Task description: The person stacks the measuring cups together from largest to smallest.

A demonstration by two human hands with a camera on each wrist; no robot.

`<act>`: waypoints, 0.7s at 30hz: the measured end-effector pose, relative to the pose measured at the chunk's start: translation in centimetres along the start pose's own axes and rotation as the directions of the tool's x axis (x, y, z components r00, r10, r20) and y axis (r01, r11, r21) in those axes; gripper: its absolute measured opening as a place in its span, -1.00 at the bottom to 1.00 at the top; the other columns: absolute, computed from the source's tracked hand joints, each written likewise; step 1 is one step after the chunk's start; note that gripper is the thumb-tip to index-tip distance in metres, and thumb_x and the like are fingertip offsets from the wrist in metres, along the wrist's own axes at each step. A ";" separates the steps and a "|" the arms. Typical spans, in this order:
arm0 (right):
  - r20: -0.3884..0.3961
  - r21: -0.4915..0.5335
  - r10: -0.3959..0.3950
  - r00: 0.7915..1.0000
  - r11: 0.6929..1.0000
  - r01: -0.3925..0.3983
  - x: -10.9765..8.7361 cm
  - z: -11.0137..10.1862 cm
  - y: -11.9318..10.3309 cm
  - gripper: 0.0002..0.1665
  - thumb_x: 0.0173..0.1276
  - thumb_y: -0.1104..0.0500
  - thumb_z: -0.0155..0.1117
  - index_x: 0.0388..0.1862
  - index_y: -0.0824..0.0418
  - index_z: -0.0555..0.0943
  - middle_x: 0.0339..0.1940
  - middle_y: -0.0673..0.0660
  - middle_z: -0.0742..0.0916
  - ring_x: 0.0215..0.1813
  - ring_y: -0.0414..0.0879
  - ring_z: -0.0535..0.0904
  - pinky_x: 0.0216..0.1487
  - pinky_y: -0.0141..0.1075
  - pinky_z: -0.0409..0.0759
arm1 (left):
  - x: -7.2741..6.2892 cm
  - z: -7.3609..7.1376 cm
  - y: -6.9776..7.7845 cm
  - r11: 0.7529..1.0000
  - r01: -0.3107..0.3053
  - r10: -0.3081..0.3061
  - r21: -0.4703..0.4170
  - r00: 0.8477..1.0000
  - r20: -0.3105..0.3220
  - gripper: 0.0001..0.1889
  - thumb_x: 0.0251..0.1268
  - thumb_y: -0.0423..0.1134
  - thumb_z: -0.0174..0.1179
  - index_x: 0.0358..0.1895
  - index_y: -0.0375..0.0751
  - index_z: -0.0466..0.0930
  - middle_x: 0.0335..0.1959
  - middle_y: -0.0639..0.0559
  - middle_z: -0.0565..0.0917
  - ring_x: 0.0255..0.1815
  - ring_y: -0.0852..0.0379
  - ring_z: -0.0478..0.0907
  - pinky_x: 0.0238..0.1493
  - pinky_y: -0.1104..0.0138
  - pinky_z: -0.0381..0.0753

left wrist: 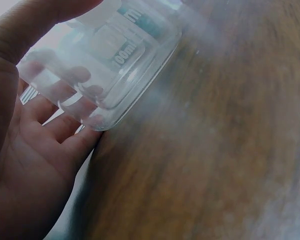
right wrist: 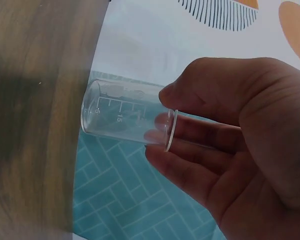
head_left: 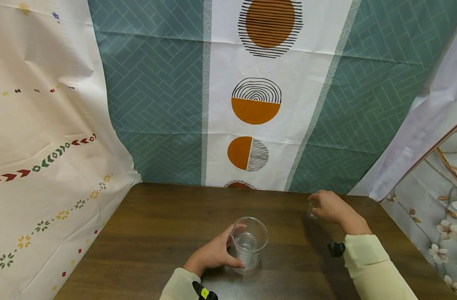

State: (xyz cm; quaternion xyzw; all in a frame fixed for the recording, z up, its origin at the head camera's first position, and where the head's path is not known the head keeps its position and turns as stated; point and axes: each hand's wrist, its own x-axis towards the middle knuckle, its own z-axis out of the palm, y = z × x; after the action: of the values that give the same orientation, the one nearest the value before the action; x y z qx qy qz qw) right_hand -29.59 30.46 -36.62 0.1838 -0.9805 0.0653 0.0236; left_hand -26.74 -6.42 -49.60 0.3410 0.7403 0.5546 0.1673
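Note:
My left hand (head_left: pixel 216 252) grips a large clear beaker (head_left: pixel 255 259) from its left side, the thumb in front and the fingers round the back. Smaller clear vessels sit nested inside it, and the left wrist view shows a printed 100 ml mark (left wrist: pixel 124 54). Toward the back right of the table, my right hand (head_left: pixel 329 207) pinches a small clear beaker (right wrist: pixel 125 112) by its rim between thumb and fingers. This small beaker is upright, its base close to the tabletop, with printed graduations on its wall.
The brown wooden table (head_left: pixel 157 233) ends at a green and white patterned cloth (head_left: pixel 161 125) behind. A cream embroidered cloth (head_left: pixel 44 187) hangs on the left, and a floral cloth (head_left: pixel 438 216) borders the right edge.

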 end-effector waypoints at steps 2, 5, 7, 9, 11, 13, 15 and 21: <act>0.003 -0.002 -0.002 1.000 1.000 0.002 0.0 0.0 -0.1 -0.63 0.14 0.29 0.25 -0.05 0.39 0.64 -0.10 0.30 0.72 0.01 0.28 0.60 0.02 0.10 0.54 | 0.0 0.0 0.0 1.000 0.003 -0.003 0.002 1.000 0.001 -0.03 -0.09 -0.23 0.53 0.41 0.17 0.12 0.36 0.14 0.29 0.30 0.21 0.38 0.30 0.48 0.30; 0.012 -0.001 -0.004 1.000 1.000 0.004 0.0 -0.1 -0.4 -0.63 0.15 0.27 0.27 -0.04 0.39 0.64 -0.11 0.29 0.72 -0.01 0.27 0.61 0.00 0.09 0.55 | 0.0 0.0 0.0 1.000 0.003 -0.003 -0.002 1.000 0.002 -0.04 -0.09 -0.23 0.52 0.41 0.15 0.12 0.37 0.13 0.28 0.31 0.19 0.37 0.31 0.47 0.30; 0.012 -0.001 -0.006 1.000 1.000 0.006 0.0 -0.1 -0.6 -0.62 0.14 0.27 0.28 -0.04 0.39 0.64 -0.12 0.28 0.72 -0.03 0.25 0.62 -0.01 0.08 0.56 | 0.0 0.0 0.0 1.000 0.003 -0.003 -0.004 1.000 0.002 -0.04 -0.09 -0.24 0.52 0.41 0.15 0.12 0.38 0.13 0.28 0.31 0.19 0.37 0.31 0.47 0.29; 0.010 -0.005 -0.011 1.000 1.000 0.011 0.0 -0.2 -0.8 -0.62 0.14 0.27 0.28 -0.04 0.39 0.64 -0.13 0.28 0.72 -0.04 0.23 0.62 -0.02 0.07 0.56 | -0.1 0.0 0.1 1.000 0.002 -0.002 -0.008 1.000 0.002 -0.04 -0.08 -0.24 0.52 0.41 0.14 0.12 0.37 0.13 0.28 0.31 0.20 0.37 0.31 0.47 0.29; 0.009 -0.009 -0.016 1.000 1.000 0.016 0.0 -0.4 -1.0 -0.62 0.14 0.26 0.29 -0.05 0.38 0.65 -0.14 0.26 0.72 -0.06 0.21 0.63 -0.04 0.06 0.57 | -0.1 0.0 0.1 1.000 0.003 -0.003 -0.011 1.000 0.002 -0.04 -0.09 -0.23 0.52 0.41 0.14 0.12 0.37 0.14 0.28 0.31 0.20 0.37 0.31 0.48 0.29; 0.007 -0.013 -0.019 1.000 1.000 0.019 0.0 -0.5 -1.3 -0.62 0.13 0.26 0.29 -0.05 0.38 0.65 -0.15 0.25 0.72 -0.08 0.19 0.63 -0.04 0.05 0.58 | -0.1 0.1 0.1 1.000 0.001 -0.001 -0.012 1.000 0.002 -0.04 -0.09 -0.23 0.52 0.41 0.14 0.12 0.36 0.14 0.29 0.31 0.20 0.38 0.31 0.48 0.29; 0.007 -0.017 -0.025 1.000 1.000 0.025 0.0 -0.6 -1.5 -0.62 0.13 0.26 0.29 -0.06 0.37 0.65 -0.17 0.24 0.72 -0.10 0.17 0.64 -0.06 0.05 0.58 | -0.1 0.0 0.1 1.000 0.003 -0.003 -0.011 1.000 0.000 -0.04 -0.09 -0.23 0.52 0.41 0.14 0.12 0.36 0.14 0.29 0.30 0.19 0.38 0.31 0.48 0.30; 0.013 -0.028 -0.047 0.999 0.998 0.047 -0.1 -1.0 -2.1 -0.63 0.14 0.27 0.28 -0.05 0.38 0.65 -0.17 0.23 0.72 -0.11 0.17 0.64 -0.06 0.04 0.58 | 0.0 -0.1 0.0 1.000 0.018 -0.018 -0.012 1.000 -0.001 -0.04 -0.08 -0.24 0.52 0.41 0.17 0.12 0.34 0.14 0.32 0.31 0.18 0.38 0.30 0.47 0.31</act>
State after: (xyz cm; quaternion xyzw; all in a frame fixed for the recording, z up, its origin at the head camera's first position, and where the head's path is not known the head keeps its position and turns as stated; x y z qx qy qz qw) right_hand -28.74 28.68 -35.35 0.2069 -0.9768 0.0497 0.0219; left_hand -26.83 -6.43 -49.62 0.3330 0.7401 0.5577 0.1741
